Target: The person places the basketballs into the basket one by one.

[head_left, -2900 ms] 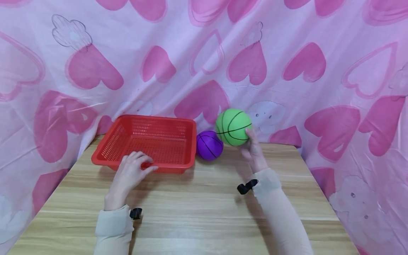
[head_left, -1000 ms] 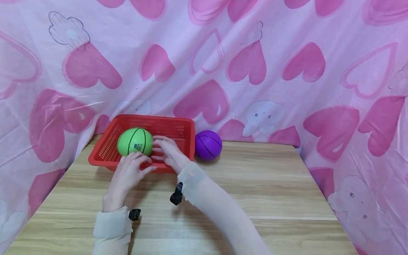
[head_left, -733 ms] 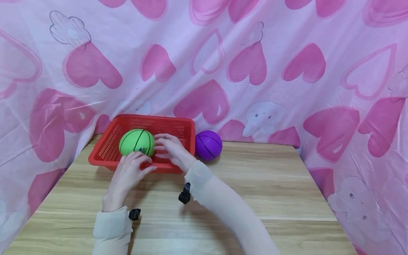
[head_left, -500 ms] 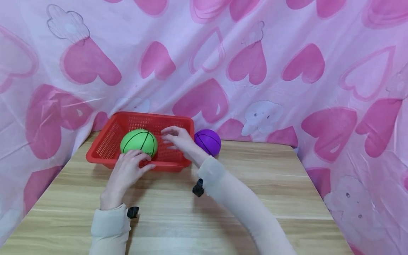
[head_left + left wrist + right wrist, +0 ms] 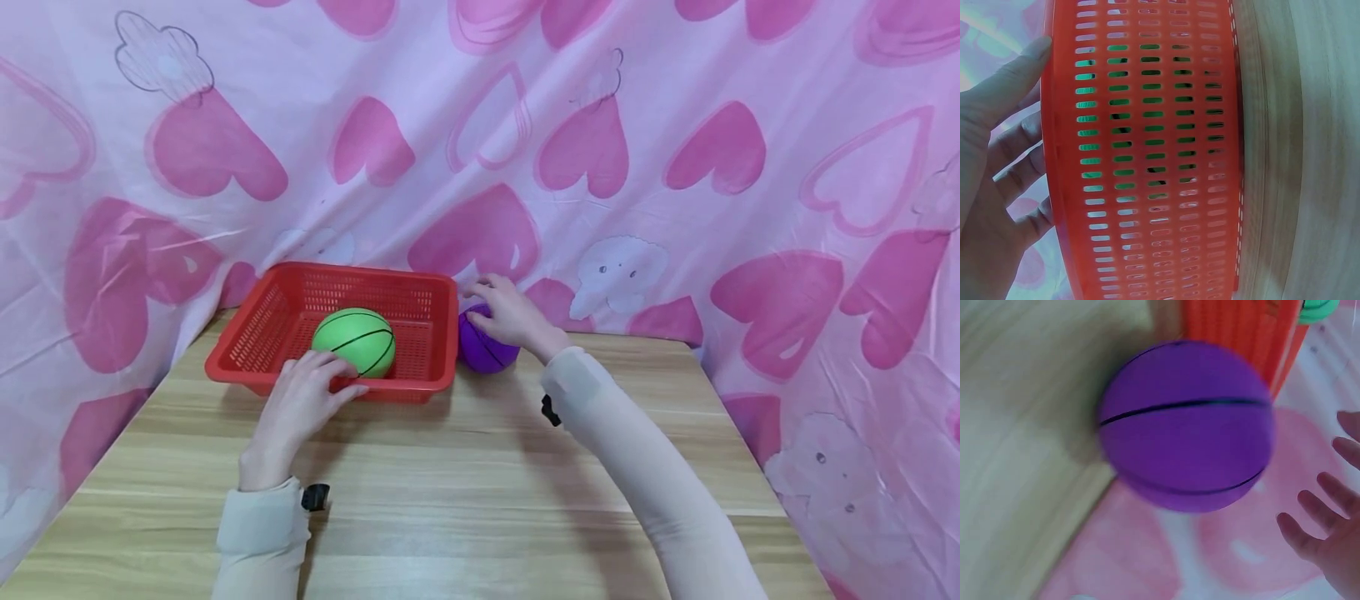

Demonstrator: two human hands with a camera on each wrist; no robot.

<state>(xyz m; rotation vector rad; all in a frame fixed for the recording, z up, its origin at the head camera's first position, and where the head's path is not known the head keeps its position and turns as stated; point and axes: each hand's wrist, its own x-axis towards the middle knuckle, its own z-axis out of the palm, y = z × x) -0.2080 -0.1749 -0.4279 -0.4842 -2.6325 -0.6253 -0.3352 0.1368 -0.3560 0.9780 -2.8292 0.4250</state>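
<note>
My left hand [image 5: 296, 408] holds the front rim of the red basket [image 5: 408, 387]. In the left wrist view the thumb of that hand [image 5: 997, 144] lies at the rim, with the other fingers behind the wall of the basket [image 5: 1067, 162]. Inside the basket rests a green ball [image 5: 360, 340] with black lines. A purple ball [image 5: 486, 352] sits on the table beside the basket's right side. Over it hovers my right hand [image 5: 517, 317], fingers spread. The right wrist view shows a gap between this hand [image 5: 1335, 534] and the purple ball [image 5: 1185, 447].
The wooden table [image 5: 450, 500] extends in front of the basket and to the right. A pink and white cloth [image 5: 645, 75] with hearts hangs behind the table and along its sides. Each wrist carries a small black camera.
My right hand carried the green ball into the basket, let it go, and moved right to the purple ball. The green ball has rolled rightward inside. My left hand stays on the rim.
</note>
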